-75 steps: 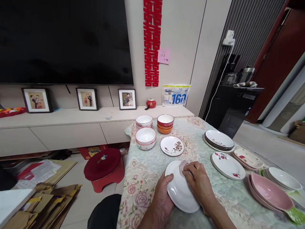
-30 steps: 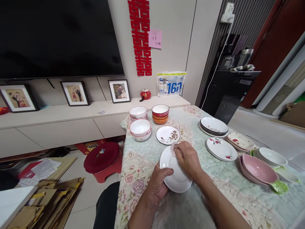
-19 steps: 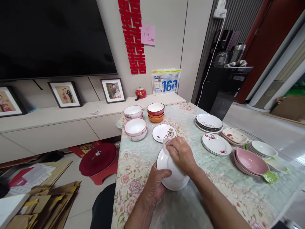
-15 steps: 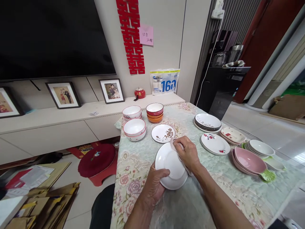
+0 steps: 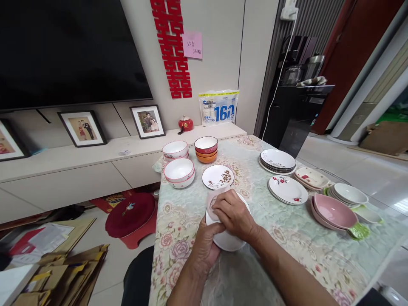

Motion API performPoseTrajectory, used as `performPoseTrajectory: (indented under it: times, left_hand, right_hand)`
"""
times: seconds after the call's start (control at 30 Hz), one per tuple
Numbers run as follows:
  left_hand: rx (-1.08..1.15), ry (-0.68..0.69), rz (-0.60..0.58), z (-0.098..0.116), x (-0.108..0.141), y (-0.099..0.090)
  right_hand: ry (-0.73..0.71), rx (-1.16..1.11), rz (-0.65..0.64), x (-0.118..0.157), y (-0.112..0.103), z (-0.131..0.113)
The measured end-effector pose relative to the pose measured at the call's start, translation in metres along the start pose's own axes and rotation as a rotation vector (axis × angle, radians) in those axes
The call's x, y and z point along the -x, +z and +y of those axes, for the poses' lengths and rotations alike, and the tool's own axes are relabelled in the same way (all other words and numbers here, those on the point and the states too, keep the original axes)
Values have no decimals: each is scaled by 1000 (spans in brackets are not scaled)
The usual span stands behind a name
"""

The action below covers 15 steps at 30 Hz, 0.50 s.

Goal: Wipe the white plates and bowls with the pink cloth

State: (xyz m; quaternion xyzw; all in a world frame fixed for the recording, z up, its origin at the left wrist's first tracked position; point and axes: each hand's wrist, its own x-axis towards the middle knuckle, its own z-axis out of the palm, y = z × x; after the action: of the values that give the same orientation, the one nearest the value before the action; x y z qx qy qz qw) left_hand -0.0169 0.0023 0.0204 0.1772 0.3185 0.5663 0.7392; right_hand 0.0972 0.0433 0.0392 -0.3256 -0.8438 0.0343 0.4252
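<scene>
Over the near side of the flowered counter, a white plate has its rim clamped by the fingers of the left hand, seemingly to steady it; the right hand, fingers bunched on a pale cloth, presses against it. Beyond, bowls and plates stand stacked, probably saving space.

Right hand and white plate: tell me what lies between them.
In the head view, a thin pale cloth or tissue lies between the right hand and the white plate; the palm hides the rest.
</scene>
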Motion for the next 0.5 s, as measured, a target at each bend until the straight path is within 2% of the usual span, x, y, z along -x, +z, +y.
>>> performPoseTrajectory:
  times: [0.13,0.23,0.3,0.37,0.5]
  left_hand:
    - [-1,-7,-54,1,0,-2]
    - [-16,-6,-73,1,1,-2]
    - [-20,-9,-76,1,2,-1]
    - [-18,-10,-72,1,2,-1]
    - [1,7,4,2,-1,-2]
  right_hand:
    - [239,12,171,6,-2,26]
    - [435,9,236,12,-7,43]
    - [505,29,266,14,-8,45]
    - [462,71,267,14,-7,39]
    - [224,-2,171,9,3,10]
